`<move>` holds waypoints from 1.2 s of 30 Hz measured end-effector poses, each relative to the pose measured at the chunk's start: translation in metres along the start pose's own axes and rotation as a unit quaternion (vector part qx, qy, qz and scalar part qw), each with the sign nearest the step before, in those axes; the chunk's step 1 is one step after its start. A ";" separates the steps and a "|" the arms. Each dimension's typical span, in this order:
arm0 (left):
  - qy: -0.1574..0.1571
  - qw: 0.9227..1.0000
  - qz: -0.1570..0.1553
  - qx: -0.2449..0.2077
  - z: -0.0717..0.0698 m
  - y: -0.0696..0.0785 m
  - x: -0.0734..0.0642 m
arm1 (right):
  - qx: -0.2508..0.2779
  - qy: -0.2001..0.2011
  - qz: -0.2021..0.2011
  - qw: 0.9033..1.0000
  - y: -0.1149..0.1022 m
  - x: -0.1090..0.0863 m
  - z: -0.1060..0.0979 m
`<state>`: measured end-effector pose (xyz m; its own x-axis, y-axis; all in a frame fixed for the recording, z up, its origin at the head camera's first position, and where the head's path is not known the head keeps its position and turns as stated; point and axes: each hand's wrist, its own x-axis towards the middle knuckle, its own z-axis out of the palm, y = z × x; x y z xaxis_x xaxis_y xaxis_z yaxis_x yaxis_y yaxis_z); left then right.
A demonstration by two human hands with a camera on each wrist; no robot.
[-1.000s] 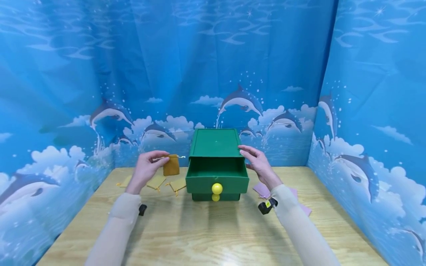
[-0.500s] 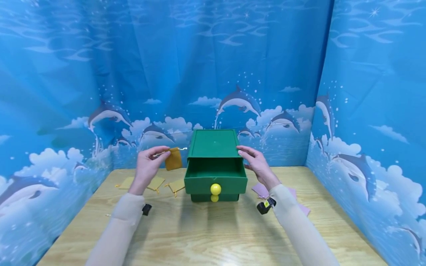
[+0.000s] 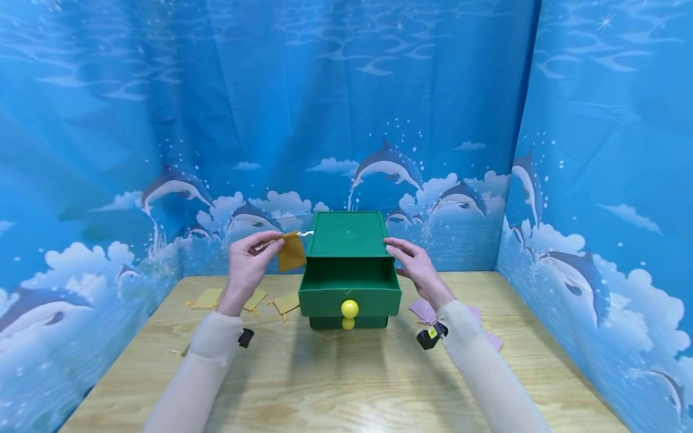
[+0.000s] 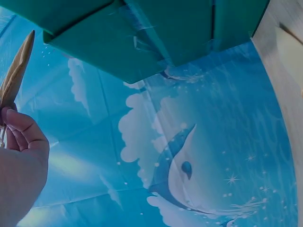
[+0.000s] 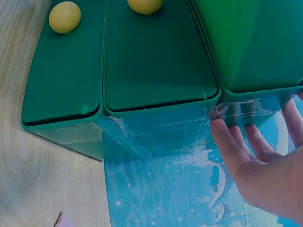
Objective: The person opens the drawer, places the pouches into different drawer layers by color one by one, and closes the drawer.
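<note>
Dolphin backdrop [image 3: 325,90], left hand [image 3: 248,263] pinching pouch [image 3: 292,252], long axis steep, cord [image 3: 305,233] rightward, right hand [image 3: 419,270] splayed against cabinet [image 3: 348,233]

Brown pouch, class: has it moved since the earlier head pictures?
Yes, the brown pouch has moved up and right, toward the green box.

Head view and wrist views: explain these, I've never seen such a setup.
There's no machine, just somebody's bare left hand and right hand. One picture looks down from the head; the other two come from a small black camera on each wrist. The left hand pinches a brown bag beside a green box whose top drawer is pulled out; the right hand touches the box's right side. On the wooden table lie yellow bags to the left and flat purple pieces to the right.
</note>
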<state>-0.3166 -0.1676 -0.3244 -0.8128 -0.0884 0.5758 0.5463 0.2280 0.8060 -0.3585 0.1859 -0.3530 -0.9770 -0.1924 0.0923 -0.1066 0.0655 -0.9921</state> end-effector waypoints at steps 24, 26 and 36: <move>-0.080 0.995 0.049 -0.035 0.038 0.027 -0.003 | -0.005 -0.004 0.000 1.000 -0.002 -0.002 0.000; -0.093 0.994 0.052 -0.025 0.041 0.029 -0.002 | -0.006 -0.004 -0.001 1.000 -0.001 -0.002 0.000; -0.162 0.985 0.053 0.024 0.055 0.033 0.000 | -0.006 0.004 0.004 1.000 0.000 0.000 0.001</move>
<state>-0.3090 -0.1071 -0.3052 -0.7776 0.2517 0.5762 0.6280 0.2649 0.7318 -0.3583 0.1853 -0.3527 -0.9793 -0.1839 0.0844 -0.1003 0.0785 -0.9919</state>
